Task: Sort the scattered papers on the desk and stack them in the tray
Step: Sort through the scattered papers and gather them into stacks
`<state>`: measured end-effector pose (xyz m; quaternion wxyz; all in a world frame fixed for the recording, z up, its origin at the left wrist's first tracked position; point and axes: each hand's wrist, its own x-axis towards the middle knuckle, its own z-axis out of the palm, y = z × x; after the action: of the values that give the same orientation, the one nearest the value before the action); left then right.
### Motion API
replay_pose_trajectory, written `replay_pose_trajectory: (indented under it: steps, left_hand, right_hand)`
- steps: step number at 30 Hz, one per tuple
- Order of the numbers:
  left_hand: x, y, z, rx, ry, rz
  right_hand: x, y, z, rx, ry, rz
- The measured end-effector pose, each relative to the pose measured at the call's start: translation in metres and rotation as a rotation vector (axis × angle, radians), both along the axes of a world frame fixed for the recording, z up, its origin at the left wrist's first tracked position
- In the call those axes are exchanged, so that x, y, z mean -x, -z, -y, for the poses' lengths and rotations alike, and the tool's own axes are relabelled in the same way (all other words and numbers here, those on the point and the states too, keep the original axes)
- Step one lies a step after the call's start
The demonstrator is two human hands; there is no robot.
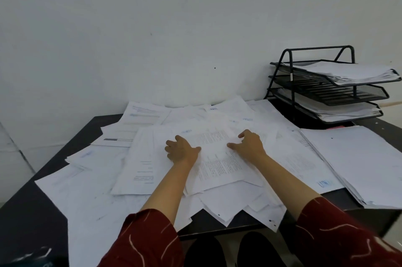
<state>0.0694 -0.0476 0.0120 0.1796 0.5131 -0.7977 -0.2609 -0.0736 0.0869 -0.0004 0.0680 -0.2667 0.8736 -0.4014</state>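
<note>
Loose white papers (134, 164) lie scattered and overlapping across the dark desk (28, 212). A printed sheet (217, 158) lies on top in the middle. My left hand (181, 149) rests on the pile at this sheet's left side, fingers bent, thumb on the sheet. My right hand (250, 144) rests at its right side, fingers bent, thumb pointing left on the paper. A black three-tier mesh tray (367, 95) stands at the back right. Its top and bottom tiers hold papers and the middle tier looks bare.
A thicker, neater stack of papers (359, 162) lies on the desk's right side, in front of the tray. Some sheets overhang the desk's near edge (228, 216). A white wall (152, 38) rises directly behind the desk. My knees are below the near edge.
</note>
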Motion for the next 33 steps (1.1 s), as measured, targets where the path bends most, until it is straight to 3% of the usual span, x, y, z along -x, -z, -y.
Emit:
replay_pose_trajectory:
  steps: [6,10,12,14,15,26,33]
  left_hand:
    - [-0.003,0.006,0.012,-0.255,0.097,-0.561]
    - [-0.004,0.009,0.02,-0.187,0.223,-0.532]
    - [-0.006,0.011,0.026,-0.155,0.267,-0.545]
    - [-0.009,0.013,0.031,-0.144,0.289,-0.571]
    - [-0.009,0.014,0.033,-0.15,0.298,-0.59]
    - [-0.001,0.014,0.042,-0.207,0.358,-0.66]
    - [0.005,0.014,0.041,-0.242,0.374,-0.658]
  right_hand:
    - [0.006,-0.001,-0.002,0.068,0.014,0.009]
    - [0.015,-0.003,-0.007,0.113,0.118,-0.084]
    - [0.023,-0.003,-0.013,-0.069,0.258,-0.125]
    - [0.028,-0.002,-0.019,-0.311,0.392,-0.073]
    - [0.029,-0.003,-0.021,-0.335,0.425,-0.03]
    - [0.057,-0.012,-0.035,-0.093,0.356,0.122]
    - [0.058,-0.004,-0.037,0.351,0.294,0.111]
